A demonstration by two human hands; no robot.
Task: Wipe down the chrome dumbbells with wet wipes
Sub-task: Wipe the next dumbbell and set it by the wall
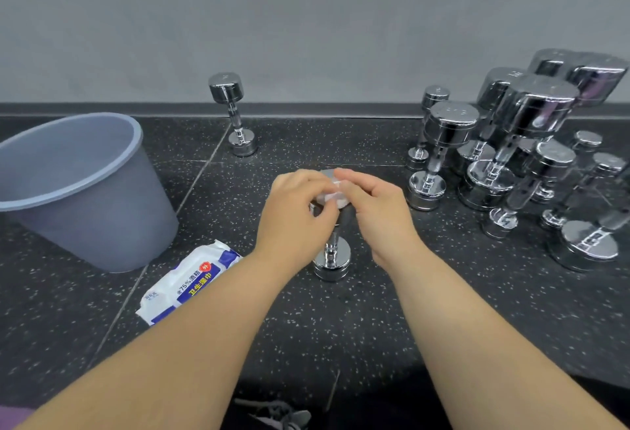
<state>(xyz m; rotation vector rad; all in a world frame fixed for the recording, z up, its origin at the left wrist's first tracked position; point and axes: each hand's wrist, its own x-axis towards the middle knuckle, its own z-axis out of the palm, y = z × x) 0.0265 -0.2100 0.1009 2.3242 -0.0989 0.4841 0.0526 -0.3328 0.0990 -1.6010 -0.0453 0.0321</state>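
Both left hand [296,213] and right hand [379,213] pinch crumpled wipe [332,195] atop upright chrome dumbbell [332,260].

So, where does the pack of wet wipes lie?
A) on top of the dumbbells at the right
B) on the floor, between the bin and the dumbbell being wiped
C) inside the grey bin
B: the wipes pack lies flat on the floor, right of the grey bin and left of the upright dumbbell.
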